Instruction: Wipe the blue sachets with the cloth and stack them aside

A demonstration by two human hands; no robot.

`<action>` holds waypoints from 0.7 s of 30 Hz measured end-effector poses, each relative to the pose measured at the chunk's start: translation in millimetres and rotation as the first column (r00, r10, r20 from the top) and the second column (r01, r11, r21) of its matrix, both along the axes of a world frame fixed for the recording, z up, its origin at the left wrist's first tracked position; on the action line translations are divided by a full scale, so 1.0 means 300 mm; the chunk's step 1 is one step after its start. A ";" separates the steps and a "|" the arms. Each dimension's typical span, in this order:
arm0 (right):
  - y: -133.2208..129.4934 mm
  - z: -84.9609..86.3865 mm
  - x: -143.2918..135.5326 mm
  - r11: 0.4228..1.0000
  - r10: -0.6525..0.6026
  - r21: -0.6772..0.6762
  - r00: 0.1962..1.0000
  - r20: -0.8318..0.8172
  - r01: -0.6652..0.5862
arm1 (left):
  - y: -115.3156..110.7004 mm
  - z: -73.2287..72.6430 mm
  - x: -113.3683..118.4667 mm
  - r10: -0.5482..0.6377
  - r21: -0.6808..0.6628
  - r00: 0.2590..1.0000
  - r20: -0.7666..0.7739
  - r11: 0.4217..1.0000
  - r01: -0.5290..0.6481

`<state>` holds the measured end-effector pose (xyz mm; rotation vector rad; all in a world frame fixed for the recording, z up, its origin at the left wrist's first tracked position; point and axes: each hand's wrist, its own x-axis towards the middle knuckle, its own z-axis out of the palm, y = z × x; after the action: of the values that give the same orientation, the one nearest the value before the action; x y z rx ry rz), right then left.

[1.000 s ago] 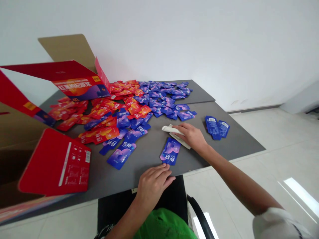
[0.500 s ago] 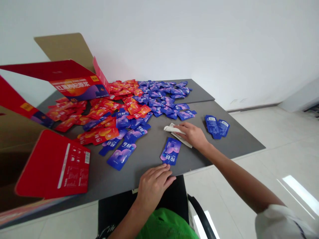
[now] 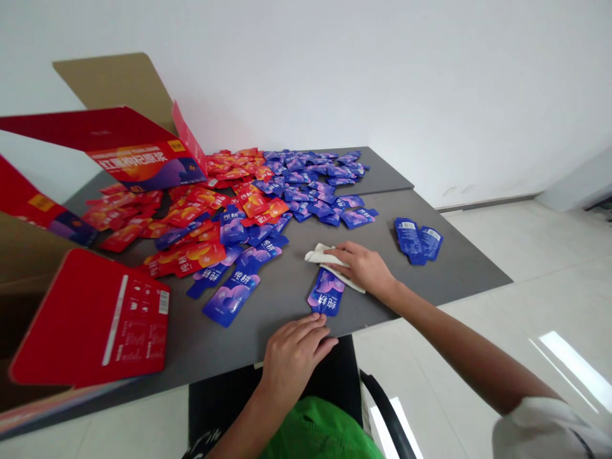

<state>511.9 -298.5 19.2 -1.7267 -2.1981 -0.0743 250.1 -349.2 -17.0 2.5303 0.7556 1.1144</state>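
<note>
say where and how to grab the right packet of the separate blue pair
Pinch the right packet by its outer edge, probably from the right: it lies flat with that edge uncovered, while its lower left side meets the other packet.

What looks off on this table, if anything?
No spill or damage visible. Oddest: a few blue pouches lie among the red pouches, left of the main blue pile, so the colors mix there. Two pouches lie apart at the right, overlapping, printed text up, unlike the picture-side-up one under the left hand's fingertips.

pale sleeve [image 3: 542, 424], green garment [image 3: 318, 433], black trousers [image 3: 227, 401]
</note>
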 end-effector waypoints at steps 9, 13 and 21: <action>-0.158 0.096 -0.118 0.989 0.135 0.075 0.989 -0.064 -0.131 | -0.003 -0.009 0.001 0.002 -0.011 1.000 0.012 1.000 -0.002; -0.216 0.029 -0.175 0.970 0.239 -0.021 0.968 -0.079 -0.242 | -0.002 0.003 0.000 0.003 -0.015 1.000 -0.011 1.000 -0.003; -0.011 -0.003 -0.006 1.000 -0.025 0.016 0.999 -0.020 0.025 | -0.003 -0.007 -0.002 -0.001 -0.009 1.000 -0.003 1.000 0.001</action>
<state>510.1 -301.7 18.3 -1.7388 -2.1557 -0.0804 249.5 -350.2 -19.0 2.5249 0.7583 1.1052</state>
